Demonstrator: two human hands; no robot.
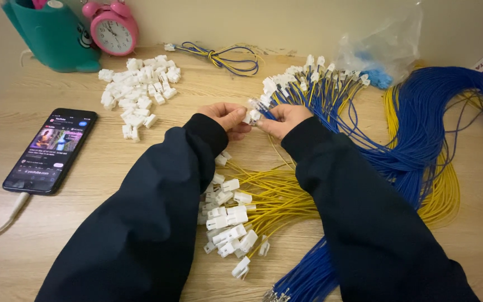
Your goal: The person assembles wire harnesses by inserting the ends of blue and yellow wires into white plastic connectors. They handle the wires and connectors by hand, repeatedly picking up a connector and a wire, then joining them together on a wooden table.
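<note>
White connector (253,116) is pinched between the fingertips of the left hand (229,118) and the right hand (284,120) — both closed on it above the wooden desk (85,223). A blue wire (272,116) meets it; yellow wires (275,198) lie beneath — loose connectors (138,89) well apart.

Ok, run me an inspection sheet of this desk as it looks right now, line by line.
Surface: light wooden desk.
Job's things: small white connector with a blue wire, pinched between both hands.
Clutter: pile of loose white connectors; phone, screen lit; pink alarm clock; teal holder; clear plastic bag.
Grippers: left hand and right hand meet at the connector.
Cables: blue wire bundle; yellow wires with connectors; white charging cable.
Surroundings: plain wall.
</note>
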